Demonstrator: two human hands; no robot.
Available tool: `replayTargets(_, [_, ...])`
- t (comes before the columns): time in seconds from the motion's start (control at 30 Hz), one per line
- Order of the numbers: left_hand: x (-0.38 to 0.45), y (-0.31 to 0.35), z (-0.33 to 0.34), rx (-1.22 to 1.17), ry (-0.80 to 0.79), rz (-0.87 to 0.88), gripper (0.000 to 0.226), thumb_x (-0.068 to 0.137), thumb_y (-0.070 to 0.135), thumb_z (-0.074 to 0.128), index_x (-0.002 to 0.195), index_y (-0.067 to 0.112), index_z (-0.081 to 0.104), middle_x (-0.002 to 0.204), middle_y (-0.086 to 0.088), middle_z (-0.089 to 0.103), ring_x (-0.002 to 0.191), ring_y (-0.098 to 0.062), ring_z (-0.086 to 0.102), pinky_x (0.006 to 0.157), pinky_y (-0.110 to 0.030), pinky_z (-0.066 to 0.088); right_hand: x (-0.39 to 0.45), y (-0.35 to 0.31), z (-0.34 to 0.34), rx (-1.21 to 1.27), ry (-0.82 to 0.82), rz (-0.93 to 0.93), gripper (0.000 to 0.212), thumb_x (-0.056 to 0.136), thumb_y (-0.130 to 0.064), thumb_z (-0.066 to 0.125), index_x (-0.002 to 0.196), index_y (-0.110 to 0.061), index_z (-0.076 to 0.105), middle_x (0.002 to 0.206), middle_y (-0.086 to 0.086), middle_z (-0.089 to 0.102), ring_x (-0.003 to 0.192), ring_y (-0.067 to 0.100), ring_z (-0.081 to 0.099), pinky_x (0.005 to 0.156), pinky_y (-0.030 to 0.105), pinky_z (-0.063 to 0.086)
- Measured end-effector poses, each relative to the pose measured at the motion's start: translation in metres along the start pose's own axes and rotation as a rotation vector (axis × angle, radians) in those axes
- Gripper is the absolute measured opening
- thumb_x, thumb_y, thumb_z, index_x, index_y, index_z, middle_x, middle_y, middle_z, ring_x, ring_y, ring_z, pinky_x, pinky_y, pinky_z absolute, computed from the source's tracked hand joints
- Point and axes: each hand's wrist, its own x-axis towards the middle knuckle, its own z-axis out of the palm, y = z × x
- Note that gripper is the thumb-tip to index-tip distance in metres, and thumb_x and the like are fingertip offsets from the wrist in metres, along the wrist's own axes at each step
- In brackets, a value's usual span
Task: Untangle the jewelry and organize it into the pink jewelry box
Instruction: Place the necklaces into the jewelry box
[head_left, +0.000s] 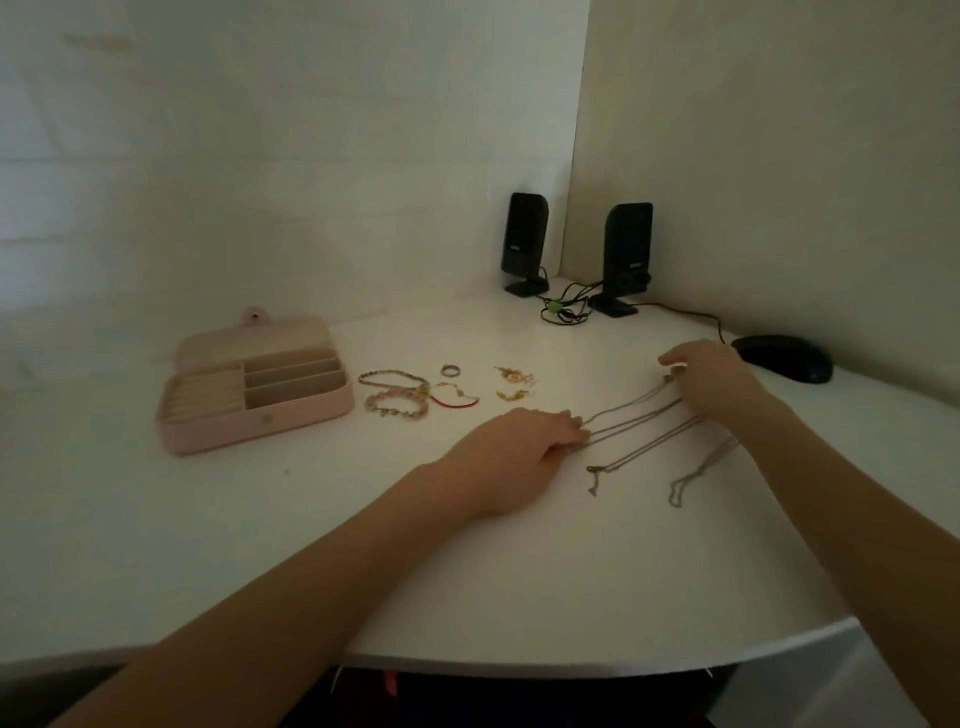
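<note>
A dim white corner desk (260, 519) fills my view, with 2 black speakers (524, 241) at the back and a black mouse (784, 357) at right. The pink jewelry box (254, 384) lies open at mid-left, and its compartments look empty, so I judge nothing is sorted yet. Just right of it lie beaded bracelets (397, 397), a ring (451, 370) and small gold earrings (511, 383), all loose. The thin necklace chains (639, 421) stretch between my hands at center right. My left hand (519, 447) presses or pinches their near ends; which, I cannot tell. My right hand (711, 379) has its fingers curled at the far ends, seemingly pinching them. Untangling is underway; all placing remains.
</note>
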Motion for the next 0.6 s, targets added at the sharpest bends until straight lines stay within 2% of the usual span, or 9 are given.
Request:
replayTargets(0.13, [-0.005,-0.012,-0.001,-0.042,0.124,-0.090,0.034,0.096,0.023,0.044,0.126,0.024,0.058,0.134,0.002,0.056,0.126,-0.013,0.048,0.110,-0.030,0.033,0.014,0.002,0.013,-0.075,0.001,0.049,0.030,0.091,-0.007,0.052,0.117,-0.014,0.064,0.121,0.014,0.060,0.104,0.030,0.059,0.094,0.040,0.049])
replayTargets(0.3, [-0.008,-0.013,-0.005,-0.221,0.173,-0.126,0.027,0.087,0.021,0.057,0.111,0.029,0.068,0.128,0.005,0.060,0.117,0.012,0.041,0.099,-0.003,0.025,0.019,-0.005,0.017,-0.151,0.044,0.040,0.026,0.090,-0.008,0.055,0.113,-0.015,0.065,0.116,0.013,0.061,0.099,0.029,0.060,0.087,0.038,0.051])
replayTargets(0.37, [-0.007,-0.012,-0.006,-0.249,0.168,-0.120,0.027,0.086,0.020,0.058,0.108,0.031,0.069,0.129,0.004,0.059,0.117,0.014,0.037,0.097,0.001,0.022,0.018,-0.003,0.017,-0.128,0.054,0.024,0.027,0.091,-0.008,0.054,0.114,-0.015,0.065,0.117,0.012,0.060,0.100,0.028,0.060,0.087,0.037,0.050])
replayTargets(0.5, [-0.007,-0.009,-0.007,-0.259,0.172,-0.117,0.027,0.085,0.019,0.060,0.108,0.032,0.069,0.130,0.000,0.058,0.125,0.005,0.038,0.108,-0.019,0.029,0.011,-0.004,0.019,0.103,0.136,-0.076,0.025,0.094,-0.016,0.052,0.115,-0.013,0.065,0.118,0.009,0.062,0.106,0.025,0.058,0.094,0.035,0.045])
replayTargets(0.6, [-0.007,-0.007,-0.007,-0.274,0.174,-0.123,0.027,0.084,0.019,0.061,0.107,0.032,0.070,0.130,-0.001,0.058,0.128,0.002,0.040,0.110,-0.025,0.031,0.009,-0.013,0.018,0.144,0.087,-0.081,0.026,0.088,-0.027,0.063,0.107,-0.010,0.069,0.106,0.007,0.067,0.097,0.022,0.060,0.084,0.030,0.046])
